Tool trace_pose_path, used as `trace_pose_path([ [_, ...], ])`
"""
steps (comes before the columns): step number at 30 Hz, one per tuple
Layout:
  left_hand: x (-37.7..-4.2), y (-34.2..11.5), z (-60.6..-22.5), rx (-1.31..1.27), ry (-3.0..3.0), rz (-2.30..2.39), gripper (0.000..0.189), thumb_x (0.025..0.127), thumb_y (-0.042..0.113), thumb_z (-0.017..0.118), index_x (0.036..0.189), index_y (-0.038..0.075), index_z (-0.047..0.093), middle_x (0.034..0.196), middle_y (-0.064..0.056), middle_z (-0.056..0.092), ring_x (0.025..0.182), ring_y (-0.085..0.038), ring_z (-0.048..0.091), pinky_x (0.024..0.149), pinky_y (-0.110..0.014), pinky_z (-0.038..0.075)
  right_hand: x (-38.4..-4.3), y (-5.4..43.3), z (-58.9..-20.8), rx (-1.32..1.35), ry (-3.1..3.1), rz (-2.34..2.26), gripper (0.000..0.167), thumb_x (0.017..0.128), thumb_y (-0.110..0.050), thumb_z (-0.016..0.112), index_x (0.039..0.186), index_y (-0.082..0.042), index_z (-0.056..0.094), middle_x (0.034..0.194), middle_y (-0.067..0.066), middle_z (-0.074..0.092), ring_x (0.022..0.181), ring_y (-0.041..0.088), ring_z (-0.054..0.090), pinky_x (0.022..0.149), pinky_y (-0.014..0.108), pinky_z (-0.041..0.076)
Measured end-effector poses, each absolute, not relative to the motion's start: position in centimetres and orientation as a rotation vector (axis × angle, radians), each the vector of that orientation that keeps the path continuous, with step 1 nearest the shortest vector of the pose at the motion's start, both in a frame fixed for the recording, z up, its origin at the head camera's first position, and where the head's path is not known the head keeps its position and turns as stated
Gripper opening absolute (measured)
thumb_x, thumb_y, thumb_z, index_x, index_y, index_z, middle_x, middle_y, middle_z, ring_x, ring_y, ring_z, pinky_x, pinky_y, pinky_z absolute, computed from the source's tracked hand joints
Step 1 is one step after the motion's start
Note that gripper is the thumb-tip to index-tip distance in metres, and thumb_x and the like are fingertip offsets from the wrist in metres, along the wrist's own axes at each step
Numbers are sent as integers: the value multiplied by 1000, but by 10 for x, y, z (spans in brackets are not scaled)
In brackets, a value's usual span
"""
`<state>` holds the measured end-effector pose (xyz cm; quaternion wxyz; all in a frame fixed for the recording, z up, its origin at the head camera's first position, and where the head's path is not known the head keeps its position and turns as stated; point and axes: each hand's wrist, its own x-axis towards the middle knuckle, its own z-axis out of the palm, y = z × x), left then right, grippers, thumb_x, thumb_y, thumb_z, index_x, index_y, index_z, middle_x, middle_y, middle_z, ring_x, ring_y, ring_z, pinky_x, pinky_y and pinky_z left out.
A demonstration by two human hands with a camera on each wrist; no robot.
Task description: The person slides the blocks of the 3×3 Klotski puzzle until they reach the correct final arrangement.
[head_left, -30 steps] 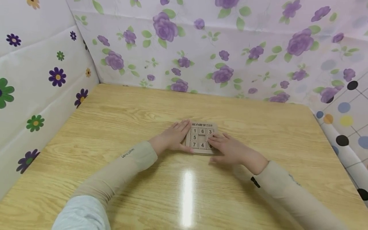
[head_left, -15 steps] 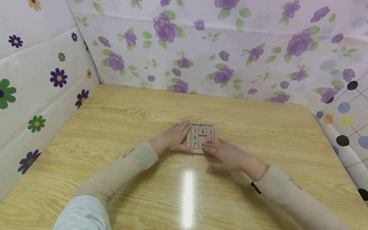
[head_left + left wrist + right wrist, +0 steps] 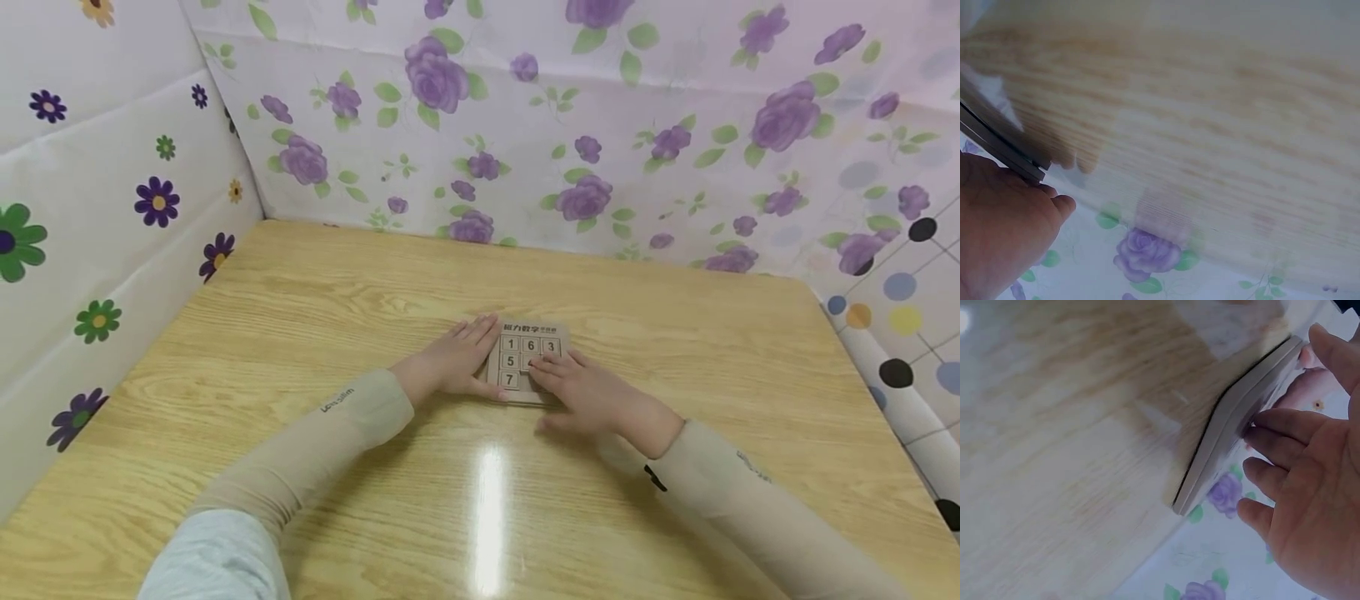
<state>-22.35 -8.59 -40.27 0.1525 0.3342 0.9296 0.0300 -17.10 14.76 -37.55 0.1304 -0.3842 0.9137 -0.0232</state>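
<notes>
A number sliding puzzle with a pale brown frame and square tiles lies on the table in the head view. Tiles 1, 6, 3, 5 and 7 show; the fingers hide most of the right and lower part. My left hand lies along its left side, fingers straight toward the far corner, thumb at the near edge. With nearly straight fingers, my right hand touches a tile in the middle, partly covered, that looks like the 4. In the right wrist view, the puzzle is seen edge-on beside the fingertips.
The wood-grain table extends around the puzzle on all sides. Purple-flowered cloth hangs along the back, and a flower-printed cloth borders the left. A dotted cloth stands at the right. Light glares on the near tabletop.
The right fingers moved from the puzzle's right side down to the 4 in the bottom row, then up with that tile into the middle gap. The left hand stayed in place.
</notes>
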Motion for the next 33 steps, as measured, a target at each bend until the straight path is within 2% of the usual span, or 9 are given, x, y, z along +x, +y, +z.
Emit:
trace_pose_path([
  [13, -224, -85, -404, 949, 2675, 91, 117, 78, 76, 50, 152, 1, -2, 159, -16, -5, 147, -29, -3, 121, -42, 3, -159, 133, -375, -1258, 2580, -111, 75, 90, -47, 59, 145, 0, 36, 153, 13, 32, 143, 33, 25, 118, 54, 14],
  [33, -223, -84, -403, 925, 2661, 99, 117, 78, 76, 50, 152, 3, -4, 159, -14, -7, 147, -27, -5, 121, -41, 1, -157, 156, -373, -1202, 2605, -123, 68, 90, -41, 60, 140, 2, 43, 148, 16, 40, 140, 34, 31, 117, 55, 18],
])
